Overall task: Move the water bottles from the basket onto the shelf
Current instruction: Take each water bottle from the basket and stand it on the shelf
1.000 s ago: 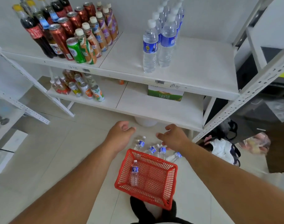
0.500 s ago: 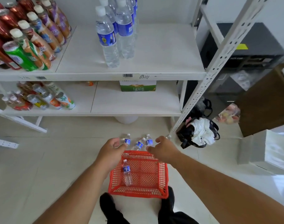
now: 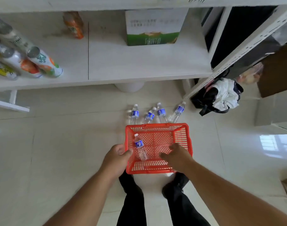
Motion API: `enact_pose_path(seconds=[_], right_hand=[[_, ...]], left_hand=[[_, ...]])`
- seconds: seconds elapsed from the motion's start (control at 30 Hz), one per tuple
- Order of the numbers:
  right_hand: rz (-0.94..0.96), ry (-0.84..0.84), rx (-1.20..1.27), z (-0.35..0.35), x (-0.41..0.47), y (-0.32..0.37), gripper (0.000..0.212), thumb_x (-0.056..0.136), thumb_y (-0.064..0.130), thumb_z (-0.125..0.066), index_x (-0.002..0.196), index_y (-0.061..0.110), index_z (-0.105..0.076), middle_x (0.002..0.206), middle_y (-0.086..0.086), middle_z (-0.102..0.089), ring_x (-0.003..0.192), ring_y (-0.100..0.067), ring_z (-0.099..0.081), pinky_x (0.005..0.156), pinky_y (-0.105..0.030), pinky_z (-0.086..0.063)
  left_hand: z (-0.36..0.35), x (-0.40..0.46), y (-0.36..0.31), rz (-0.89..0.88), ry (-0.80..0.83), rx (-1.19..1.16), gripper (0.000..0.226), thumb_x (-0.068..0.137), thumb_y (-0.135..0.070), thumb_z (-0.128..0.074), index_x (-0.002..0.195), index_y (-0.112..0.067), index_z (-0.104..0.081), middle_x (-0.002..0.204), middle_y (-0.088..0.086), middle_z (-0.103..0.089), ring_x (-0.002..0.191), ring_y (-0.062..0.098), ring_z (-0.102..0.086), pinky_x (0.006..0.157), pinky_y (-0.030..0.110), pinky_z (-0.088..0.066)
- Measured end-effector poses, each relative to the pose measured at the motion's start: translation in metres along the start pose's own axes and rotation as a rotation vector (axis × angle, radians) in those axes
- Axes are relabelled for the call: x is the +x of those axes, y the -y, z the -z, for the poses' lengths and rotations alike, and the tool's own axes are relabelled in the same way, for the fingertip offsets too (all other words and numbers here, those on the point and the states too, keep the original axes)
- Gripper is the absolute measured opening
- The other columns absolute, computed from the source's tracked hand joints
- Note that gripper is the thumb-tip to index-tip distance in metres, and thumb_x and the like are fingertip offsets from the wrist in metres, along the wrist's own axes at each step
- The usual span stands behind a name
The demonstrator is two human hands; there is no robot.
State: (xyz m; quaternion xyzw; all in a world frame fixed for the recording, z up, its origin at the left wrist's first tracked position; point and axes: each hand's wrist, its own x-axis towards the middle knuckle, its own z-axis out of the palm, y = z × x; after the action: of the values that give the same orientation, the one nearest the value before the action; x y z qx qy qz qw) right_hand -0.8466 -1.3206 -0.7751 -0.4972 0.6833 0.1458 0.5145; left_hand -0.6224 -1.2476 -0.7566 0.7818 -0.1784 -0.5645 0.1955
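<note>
Both hands had dropped from beyond the red basket (image 3: 182,136) to it, left hand (image 3: 117,158) gripping its rim, right hand (image 3: 175,156) loosely spread inside near the lone water bottle (image 3: 140,148), which might roll away if nudged.

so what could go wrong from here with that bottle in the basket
The left hand grips the red basket at its rim; tugging it could roll the lying bottle away from the right hand. Four bottles on the floor stand right behind the basket, so a nudge may topple them.
</note>
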Motion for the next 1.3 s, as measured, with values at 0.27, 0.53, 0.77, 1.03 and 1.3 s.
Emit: enact_pose_path(seconds=[0.27,0.53,0.77,1.03,1.3], right_hand=[[-0.065,0.043,0.007,-0.099,0.167,-0.051,0.034,0.09,0.046,-0.072,0.11,0.025,-0.053,0.096,0.005,-0.067,0.077,-0.013,-0.064,0.076,-0.033,-0.057],[-0.05,0.039,-0.045,-0.226,0.353,-0.111,0.055,0.088,0.05,-0.07,0.129,0.013,-0.065,0.124,-0.01,-0.071,0.112,-0.034,-0.07,0.089,-0.037,-0.056],[-0.095,0.071,-0.18,-0.301,0.444,-0.128,0.052,0.091,0.037,-0.058,0.136,0.012,-0.06,0.136,-0.011,-0.063,0.12,-0.031,-0.067,0.101,-0.043,-0.055],[-0.1,0.044,-0.126,-0.288,0.442,-0.123,0.035,0.09,0.041,-0.06,0.116,0.02,-0.072,0.118,-0.005,-0.075,0.11,-0.027,-0.072,0.089,-0.033,-0.052],[0.007,-0.001,0.109,-0.153,0.269,-0.085,0.036,0.078,0.059,-0.072,0.078,0.024,-0.065,0.087,0.0,-0.074,0.086,-0.025,-0.074,0.07,-0.029,-0.05]], left_hand=[[-0.085,0.146,0.084,0.079,0.057,0.059,0.018,0.092,-0.038,-0.065,0.108,-0.038,-0.057,0.101,-0.017,-0.069,0.082,0.0,-0.07,0.069,0.023,-0.052],[-0.179,0.316,0.191,0.184,0.0,0.166,0.036,0.092,-0.051,-0.059,0.123,-0.035,-0.051,0.083,-0.019,-0.058,0.069,-0.001,-0.06,0.06,0.024,-0.044],[-0.206,0.387,0.249,0.203,-0.13,0.177,0.023,0.092,-0.039,-0.064,0.111,-0.027,-0.058,0.098,-0.011,-0.067,0.071,0.004,-0.056,0.064,0.025,-0.042],[-0.209,0.366,0.236,0.165,-0.075,0.188,0.014,0.091,-0.041,-0.062,0.1,-0.031,-0.057,0.075,-0.018,-0.061,0.069,-0.003,-0.058,0.065,0.025,-0.043],[-0.157,0.225,0.12,0.019,-0.06,0.16,0.041,0.085,-0.046,-0.067,0.12,-0.026,-0.062,0.112,-0.01,-0.069,0.103,0.013,-0.066,0.092,0.033,-0.05]])
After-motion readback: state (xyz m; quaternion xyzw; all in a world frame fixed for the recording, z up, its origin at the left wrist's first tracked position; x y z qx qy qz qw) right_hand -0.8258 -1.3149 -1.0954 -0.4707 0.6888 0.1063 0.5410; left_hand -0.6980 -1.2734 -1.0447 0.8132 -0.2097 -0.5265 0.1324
